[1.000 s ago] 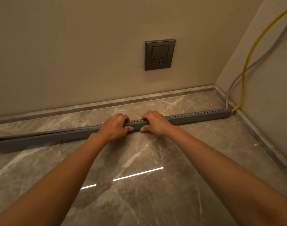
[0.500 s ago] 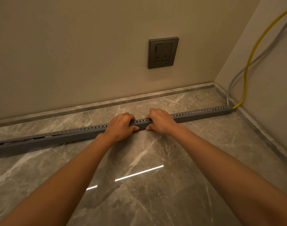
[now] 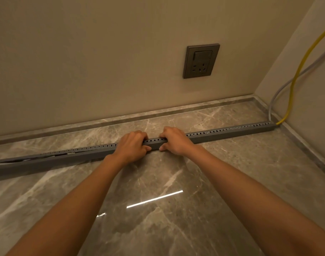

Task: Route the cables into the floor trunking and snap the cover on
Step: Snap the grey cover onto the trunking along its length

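A long grey slotted floor trunking (image 3: 231,133) lies across the marble floor, running from the left edge to the right wall corner. My left hand (image 3: 131,146) and my right hand (image 3: 173,140) grip it side by side near its middle, fingers curled over the top and thumbs on its front face. Right of my hands the cover sits flush. At the far left the cover (image 3: 38,157) still gapes a little, with a pale cable showing inside. A yellow cable (image 3: 294,78) and a grey cable (image 3: 279,91) come down the right wall into the trunking's right end.
A dark grey wall socket (image 3: 201,60) sits on the back wall above the trunking. A stone skirting (image 3: 158,114) runs along both walls. The glossy marble floor (image 3: 158,209) in front of the trunking reflects a ceiling light strip.
Both hands have slid a little to the right along the trunking. The raised cover on the left has come down closer to the base.
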